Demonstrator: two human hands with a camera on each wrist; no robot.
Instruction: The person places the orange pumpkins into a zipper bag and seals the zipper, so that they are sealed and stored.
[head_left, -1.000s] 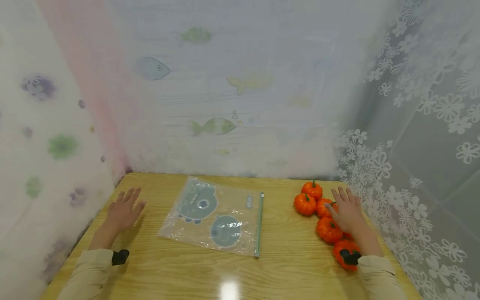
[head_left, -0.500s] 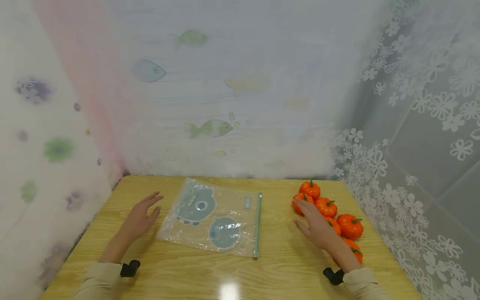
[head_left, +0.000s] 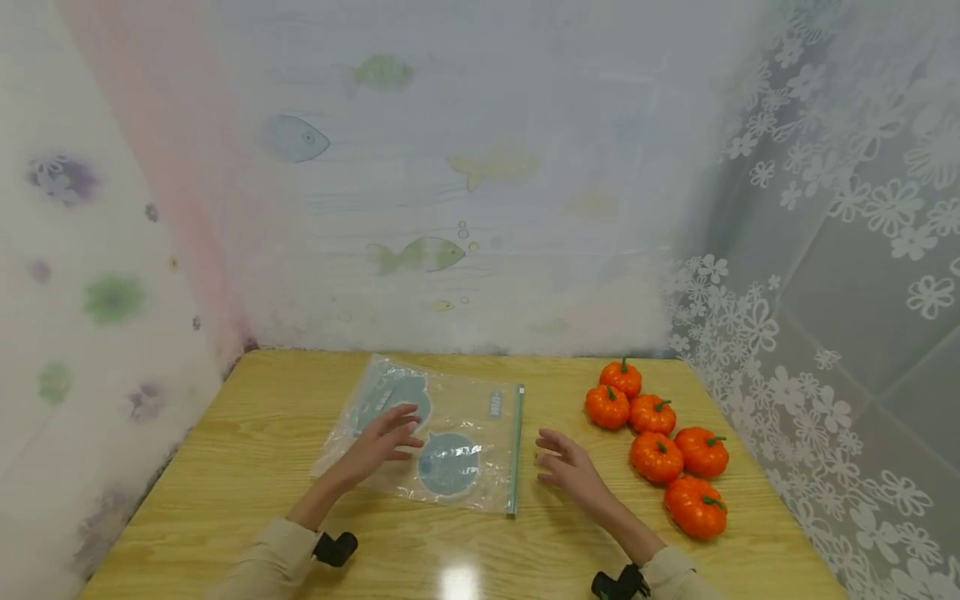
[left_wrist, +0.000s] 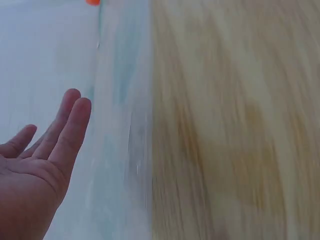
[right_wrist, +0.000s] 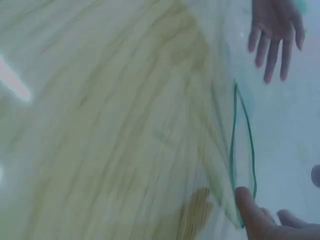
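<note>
A clear zip bag (head_left: 487,479) with blue-grey animal prints lies flat on the table, its green zip strip (head_left: 517,450) on the right side. My left hand (head_left: 382,446) hovers over the bag's left and middle part, fingers extended, holding nothing; in the left wrist view the same hand (left_wrist: 45,170) is loosely spread. To the right of the strip is my right hand (head_left: 573,479), fingers loosely bent and holding nothing. In the right wrist view the strip (right_wrist: 254,165) looks like a narrow green loop near a right fingertip; contact cannot be told there.
Several small orange pumpkins (head_left: 656,458) with green stems cluster on the right of the wooden table (head_left: 247,433). A wall cloth (head_left: 570,317) with fish prints rises behind the table, and sheets (head_left: 112,350) hang at both sides.
Both hands have moved inward: the left from the table's left side to over the bag, the right from above the pumpkins to beside the zip strip. The bag and pumpkins stay put.
</note>
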